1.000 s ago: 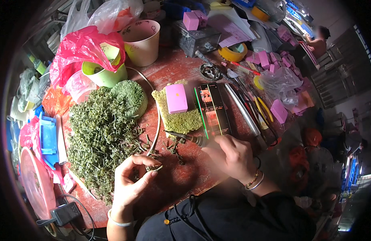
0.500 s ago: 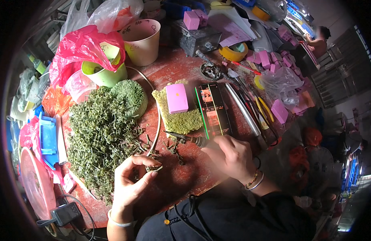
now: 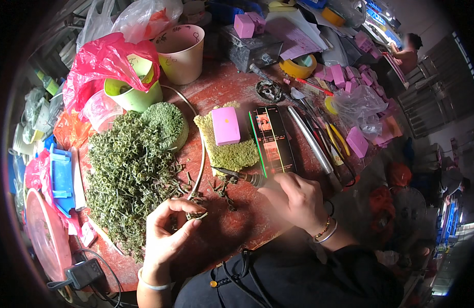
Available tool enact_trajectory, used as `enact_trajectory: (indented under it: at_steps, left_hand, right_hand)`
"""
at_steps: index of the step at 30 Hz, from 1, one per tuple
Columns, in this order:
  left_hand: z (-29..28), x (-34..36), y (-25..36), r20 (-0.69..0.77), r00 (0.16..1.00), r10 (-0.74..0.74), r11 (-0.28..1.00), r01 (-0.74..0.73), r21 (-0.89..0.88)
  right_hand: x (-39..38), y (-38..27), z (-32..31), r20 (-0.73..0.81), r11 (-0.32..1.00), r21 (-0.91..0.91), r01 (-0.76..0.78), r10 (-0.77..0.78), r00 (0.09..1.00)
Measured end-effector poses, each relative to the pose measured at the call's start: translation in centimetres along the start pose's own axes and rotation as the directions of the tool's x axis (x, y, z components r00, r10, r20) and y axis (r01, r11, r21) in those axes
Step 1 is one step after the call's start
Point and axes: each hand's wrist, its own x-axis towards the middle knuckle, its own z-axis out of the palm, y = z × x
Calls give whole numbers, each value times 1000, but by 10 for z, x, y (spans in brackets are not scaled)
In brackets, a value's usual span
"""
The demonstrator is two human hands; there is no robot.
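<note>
My left hand (image 3: 167,233) pinches a small green angular piece (image 3: 197,215) between thumb and forefinger. My right hand (image 3: 298,203) is closed around a pen-like tool (image 3: 242,176) with a thin dark tip and a ringed collar. That tip points left, just below a yellow-green crumbly block (image 3: 232,155), apart from the pinched piece. On the block rests a pink box-shaped piece (image 3: 226,126). A large heap of small green open-shaped pieces (image 3: 129,179) spreads beside my left hand. Several loose pieces (image 3: 224,194) lie between the hands.
A phone (image 3: 275,143) with a lit screen lies right of the block, beside a silver rod (image 3: 310,139) and hand tools. A white cable (image 3: 202,154) crosses the red table. Buckets (image 3: 183,56) stand at the back; a person (image 3: 407,54) sits far right.
</note>
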Motion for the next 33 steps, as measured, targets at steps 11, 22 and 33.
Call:
enact_trajectory:
  at_steps: [11, 22, 33]
  left_hand:
    - [-2, -1, -4, 6, 1000, -4, 1000, 4, -15]
    - [0, -1, -2, 3, 1000, 3, 1000, -3, -25]
    - [-1, -1, 1, 10, 1000, -7, 1000, 7, 1]
  right_hand:
    - [-1, 1, 0, 3, 1000, -6, -13, 13, 1000]
    - [-1, 6, -2, -30, 999, -24, -33, 32, 999]
    - [0, 5, -10, 63, 994, -71, -85, 90, 994]
